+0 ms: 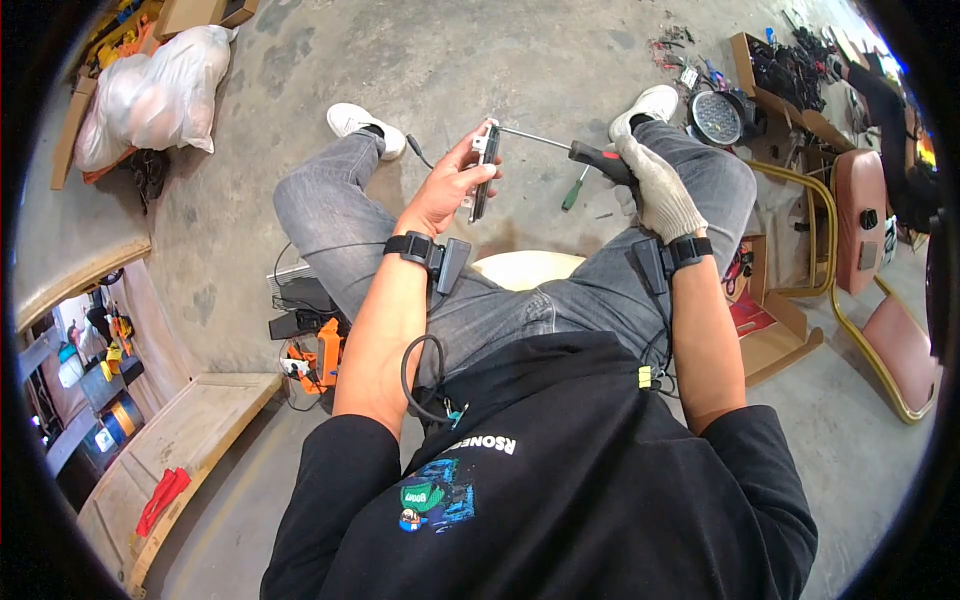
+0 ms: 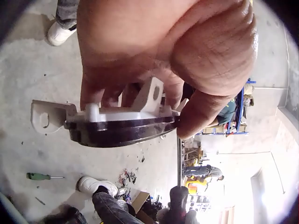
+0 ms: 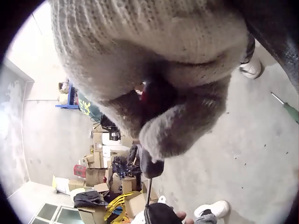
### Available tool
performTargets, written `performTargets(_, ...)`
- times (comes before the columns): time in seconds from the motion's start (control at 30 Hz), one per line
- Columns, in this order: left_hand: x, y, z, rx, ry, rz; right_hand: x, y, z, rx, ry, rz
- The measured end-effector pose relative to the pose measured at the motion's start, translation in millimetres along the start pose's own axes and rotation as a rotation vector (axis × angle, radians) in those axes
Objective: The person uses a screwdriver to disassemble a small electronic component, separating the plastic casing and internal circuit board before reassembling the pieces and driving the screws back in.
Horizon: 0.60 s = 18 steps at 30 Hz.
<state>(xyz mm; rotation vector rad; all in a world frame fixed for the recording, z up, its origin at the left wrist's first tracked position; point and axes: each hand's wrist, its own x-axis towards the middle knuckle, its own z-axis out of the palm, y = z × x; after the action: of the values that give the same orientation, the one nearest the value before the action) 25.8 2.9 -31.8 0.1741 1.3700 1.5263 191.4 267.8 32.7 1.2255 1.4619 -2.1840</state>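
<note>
My bare left hand (image 1: 447, 192) holds a narrow black part with a white backing (image 1: 487, 160) between thumb and fingers. Close up in the left wrist view, this black-and-white part (image 2: 122, 132) has flat tabs with holes, and the thumb presses one end. My right hand (image 1: 658, 192), in a knitted glove, grips the black-and-red handle of a screwdriver (image 1: 603, 158). Its metal shaft points left, with the tip right at the upper end of the part. The glove (image 3: 182, 126) hides most of the handle in the right wrist view.
A green-handled screwdriver (image 1: 573, 192) lies on the concrete floor between my legs. To the right are a round black lamp-like piece (image 1: 716, 117), open cardboard boxes and a chair with a gold frame (image 1: 835, 230). A white plastic bag (image 1: 160, 95) sits at the upper left.
</note>
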Motion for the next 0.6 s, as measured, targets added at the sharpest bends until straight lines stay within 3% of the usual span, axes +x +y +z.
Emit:
performTargets(0.03,0.6,-0.6,-0.5,-0.001,0.003,0.001,1.7,2.6,2.9,0.000,0.000,0.000)
performTargets(0.1,0.8,-2.0,-1.9,-0.002,0.009,0.000,6.6,10.5,9.5,0.017,0.046,-0.277)
performTargets(0.2,2.0,-2.8,-3.2,-0.005,0.011,0.001,4.9,11.1,8.4,-0.057,0.031,-0.343)
performTargets(0.23,2.0,-2.8,-3.5,-0.002,0.007,0.003,4.7,9.8,6.6,-0.056,0.031,-0.343)
performTargets(0.3,1.0,-1.3,-2.3,0.001,0.004,0.004,5.3,5.9,1.9,-0.002,0.065,-0.106)
performTargets(0.5,1.6,-2.7,-2.0,-0.007,0.013,-0.005,-0.8,6.5,17.0,-0.037,0.072,-0.319)
performTargets(0.6,0.7,-1.7,-1.6,-0.006,0.009,0.002,14.4,11.1,-0.1,-0.090,0.048,-0.218)
